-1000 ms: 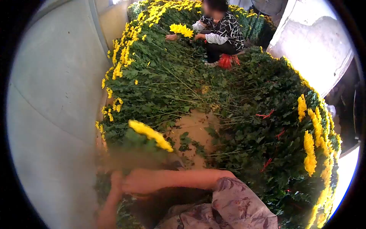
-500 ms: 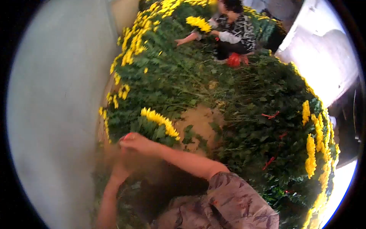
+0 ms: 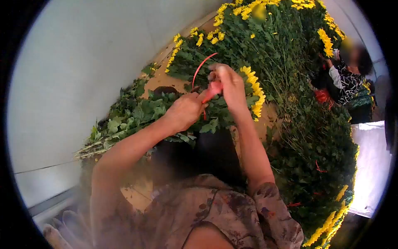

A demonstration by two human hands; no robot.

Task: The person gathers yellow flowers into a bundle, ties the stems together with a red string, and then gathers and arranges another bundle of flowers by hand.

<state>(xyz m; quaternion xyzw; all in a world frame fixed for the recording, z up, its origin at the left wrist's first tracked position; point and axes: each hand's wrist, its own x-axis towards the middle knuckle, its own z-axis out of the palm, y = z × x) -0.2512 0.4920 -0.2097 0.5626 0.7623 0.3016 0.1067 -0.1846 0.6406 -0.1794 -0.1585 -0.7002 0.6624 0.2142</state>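
A bunch of yellow chrysanthemums (image 3: 256,93) lies across my lap, its flower heads to the right and its leafy stems (image 3: 89,150) pointing left. Over the bunch, my left hand (image 3: 185,111) is closed on a red ribbon (image 3: 213,89). My right hand (image 3: 231,86) pinches the same ribbon just to the right and slightly higher. One strand of it arcs up and away above my hands, and a short end hangs below them. Whether the ribbon goes all the way round the stems is hidden by leaves and fingers.
Many more chrysanthemums (image 3: 286,62) lie in a wide heap ahead and to the right, some with red ties (image 3: 320,167). A co-worker (image 3: 350,85) sits at the right, holding yellow flowers (image 3: 326,42), with red ribbon (image 3: 323,97) beside them. A pale wall (image 3: 83,74) stands at the left.
The view has swung round, so the co-worker appears farther right. Both hands, close together at the left before, are now central in view over the bunch, with the ribbon plainly visible.
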